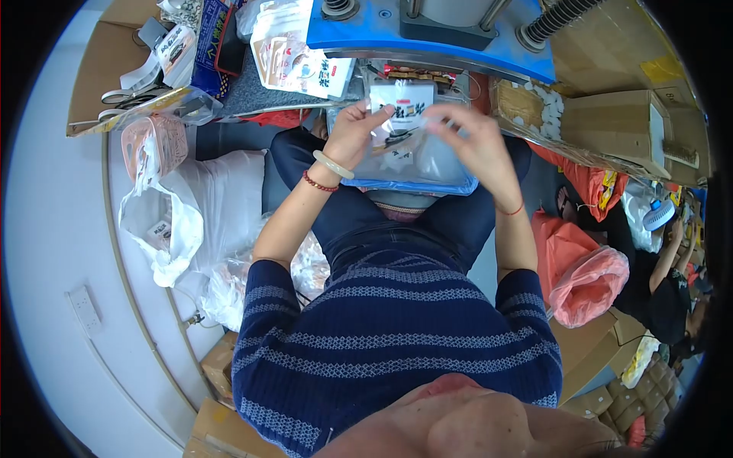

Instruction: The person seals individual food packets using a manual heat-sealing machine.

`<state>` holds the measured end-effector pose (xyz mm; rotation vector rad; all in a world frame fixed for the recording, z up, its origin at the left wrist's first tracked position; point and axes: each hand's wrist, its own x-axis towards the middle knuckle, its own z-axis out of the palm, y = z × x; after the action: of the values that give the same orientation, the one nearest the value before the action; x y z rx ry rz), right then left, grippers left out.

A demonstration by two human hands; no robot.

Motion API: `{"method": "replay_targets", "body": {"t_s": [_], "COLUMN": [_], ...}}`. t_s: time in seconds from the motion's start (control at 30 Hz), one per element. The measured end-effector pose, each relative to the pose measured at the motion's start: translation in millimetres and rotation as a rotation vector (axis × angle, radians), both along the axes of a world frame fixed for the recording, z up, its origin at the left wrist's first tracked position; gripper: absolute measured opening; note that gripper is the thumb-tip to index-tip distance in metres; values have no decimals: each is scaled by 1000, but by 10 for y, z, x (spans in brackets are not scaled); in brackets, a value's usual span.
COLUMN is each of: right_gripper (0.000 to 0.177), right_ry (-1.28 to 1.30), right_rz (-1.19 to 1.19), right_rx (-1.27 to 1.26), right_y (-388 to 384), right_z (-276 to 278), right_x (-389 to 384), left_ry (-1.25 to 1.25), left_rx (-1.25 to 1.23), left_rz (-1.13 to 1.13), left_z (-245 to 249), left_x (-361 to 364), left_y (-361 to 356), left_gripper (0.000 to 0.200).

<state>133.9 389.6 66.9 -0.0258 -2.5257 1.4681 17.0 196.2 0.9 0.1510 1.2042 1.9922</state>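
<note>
My left hand (353, 136) is closed, its thumb and fingers pinching the left edge of a clear plastic bag (397, 141) with a white printed card (416, 98) in it, dark lettering and a small red mark showing. Beside the bag's right edge is my right hand (475, 136), its fingers pointing toward the card and smeared by motion. Below both hands, a blue-rimmed clear tray (427, 186) sits at my lap with clear plastic inside.
A blue press (435, 42) stands over the worktable ahead. Printed packets (294, 57) lie to its left, near scissors (126, 95). A pink basket (156, 141) and white sack (229, 183) are at left. Right are cardboard boxes (618, 130), a red bag (588, 275) and another person (660, 282).
</note>
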Motion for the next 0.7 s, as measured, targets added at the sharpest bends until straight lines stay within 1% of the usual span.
{"method": "replay_targets", "body": {"t_s": [0.03, 0.1, 0.17, 0.23, 0.27, 0.3, 0.33, 0.37, 0.43, 0.47, 0.5, 0.53, 0.57, 0.6, 0.63, 0.67, 0.7], "right_gripper": [18, 17, 18, 19, 19, 19, 20, 19, 19, 19, 19, 19, 19, 19, 19, 20, 24], "right_ry": [-20, -120, -135, -96, -95, -9, 73, 62, 188, 187, 192, 195, 197, 198, 86, -28, -89], "right_rz": [105, 194, 180, 95, 93, -6, -104, -174, -234, -246, -248, -230, -210, -203, -127, -54, 69], "right_rx": [-71, -61, -57, -17, -15, -77, -141, -162, -153, -194, -191, -125, -59, -58, -9, 34, 161], "right_y": [-115, -261, -300, -316, -309, -296, -281, -233, -132, -120, -120, -117, -110, -75, -10, 57, 145], "right_z": [-119, -186, -195, -201, -191, -183, -183, -52, 144, 251, 246, 223, 208, 225, 260, 292, 332], "right_x": [-2, -4, 27, 91, 120, 148, 173, 162, 64, 26, 3, -33, -73, -102, -113, -114, -124], "left_ry": [-1, -196, -174, 3, 4, 201, 295, 388, 476, 482, 546, 609, 611, 609, 601, 595, 459], "left_rx": [-3, 69, 58, -48, -45, -202, -283, -365, -335, -331, -327, -324, -322, -369, -418, -425, -385], "left_rz": [2, -64, -72, -4, -6, -59, -88, -116, 4, -1, 1, 6, 13, -48, -111, -111, -228], "left_z": [26, 94, 182, 158, 134, 100, 105, 145, 260, 279, 297, 331, 371, 417, 446, 433, 414], "left_x": [26, 104, 146, 136, 103, 51, 69, 88, 176, 195, 213, 218, 201, 177, 168, 158, 126], "left_y": [6, 10, 5, -19, -61, -137, -156, -166, -89, -71, -61, -54, -59, -73, -96, -127, -149], "left_gripper": [18, 18, 20, 18, 18, 18, 18, 17, 18, 18, 20, 22, 22, 22, 23, 23, 22]}}
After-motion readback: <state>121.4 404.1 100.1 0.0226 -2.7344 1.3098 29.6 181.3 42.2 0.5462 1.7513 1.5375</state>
